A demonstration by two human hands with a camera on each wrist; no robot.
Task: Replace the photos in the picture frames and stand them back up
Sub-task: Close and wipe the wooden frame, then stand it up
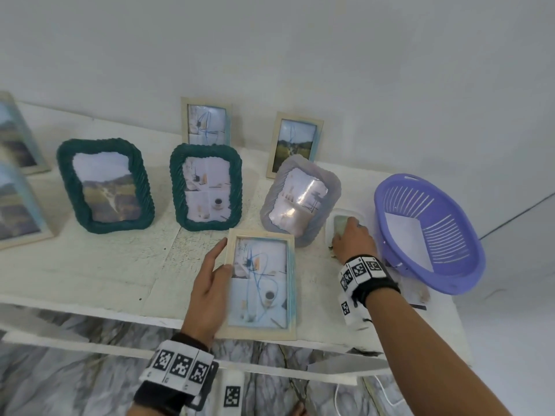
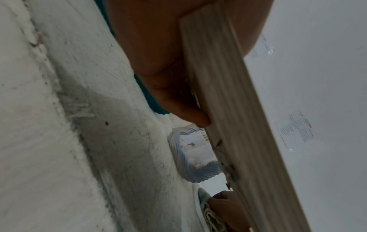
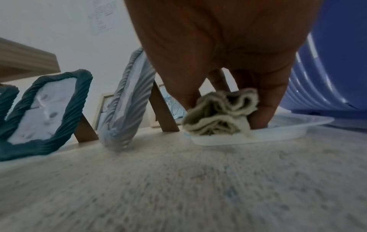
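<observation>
Nearest, at the lower centre of the head view, the pale wooden rectangular picture frame (image 1: 260,283) sits in the left hand (image 1: 210,288), its long axis running away from the person and its glass side up, showing a scribbled blue-ink photo. The hand clasps the frame's left rail, thumb over the front and fingers curled behind, as the left wrist view confirms; the frame appears lifted clear of the white painted tabletop (image 1: 90,265), though how far cannot be told.

Just to the right and a little farther on, the right hand (image 1: 353,241) pinches a crumpled beige-green cloth (image 3: 220,113) between thumb and fingers, over a shallow clear plastic tray (image 3: 278,128). The cloth lies to the right of the held frame, so any wipe of the glass would probably need that hand to carry it leftward.

Beyond the tray stands a grey-lilac ribbed frame (image 1: 300,199) on its easel leg, with a purple slotted plastic basket (image 1: 429,232) at the right. Farther left stand two dark teal ribbed frames (image 1: 205,187), and at the back, two small pale wooden frames (image 1: 295,142) near the wall.
</observation>
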